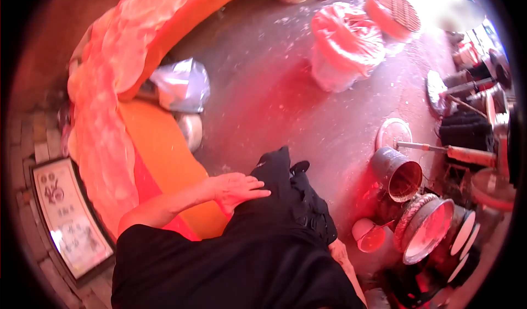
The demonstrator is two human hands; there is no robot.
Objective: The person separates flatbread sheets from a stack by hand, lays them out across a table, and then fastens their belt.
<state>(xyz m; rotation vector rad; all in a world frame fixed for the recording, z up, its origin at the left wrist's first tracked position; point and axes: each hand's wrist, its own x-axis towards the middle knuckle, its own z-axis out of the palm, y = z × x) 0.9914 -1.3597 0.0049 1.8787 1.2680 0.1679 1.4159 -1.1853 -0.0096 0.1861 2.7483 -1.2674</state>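
Head view, only one. Left hand point(240, 189): fingers out flat, at the thigh of the black trousers point(266, 213), grip released, holding nothing visible; whether the palm presses down can't be told. Right hand point(337, 249) mostly hidden behind the black strapped fabric point(312, 202), just back of hand and wrist showing; grip can't be told. Trousers sit bottom centre, below the black shirt point(230, 273); shirt cut off by lower edge, strapped part too dark to separate from trouser leg.

Left: lumpy covering point(107, 111) over an orange-sided desk point(156, 141), red glare, material unclear. Framed calligraphy point(71, 221) has a bright reflection, characters unreadable. Plastic-wrapped bundle point(184, 86), contents obscured. Upper right: bagged bin point(346, 51), insides hidden; background beyond washed out. Right: metal bucket point(396, 173), wide basin point(428, 231), contents unclear; dark clutter near the lens rim unidentifiable.
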